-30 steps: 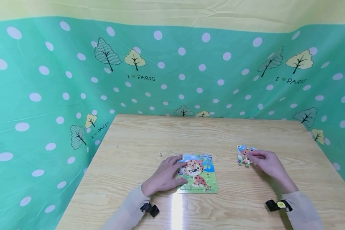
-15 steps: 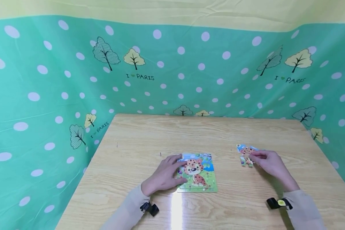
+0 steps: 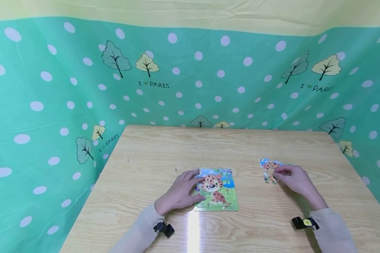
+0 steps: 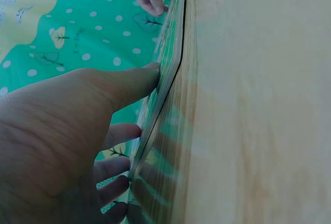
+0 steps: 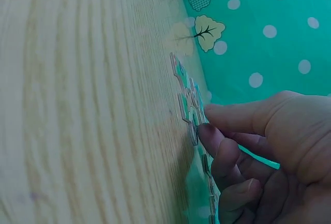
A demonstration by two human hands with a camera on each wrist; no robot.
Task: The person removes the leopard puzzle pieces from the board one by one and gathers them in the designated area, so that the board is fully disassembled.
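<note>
On the wooden tabletop (image 3: 256, 225), the left hand (image 3: 177, 193) lies flat with straight fingers on the left edge of the leopard puzzle board (image 3: 218, 191), which sits near the front centre. Bare wood separates it from the loose puzzle pieces (image 3: 267, 169) to the right, where the right hand (image 3: 296, 181) pinches one at its edge with thumb and fingertips. Beyond, open tabletop runs to the green spotted cloth (image 3: 190, 77).
</note>
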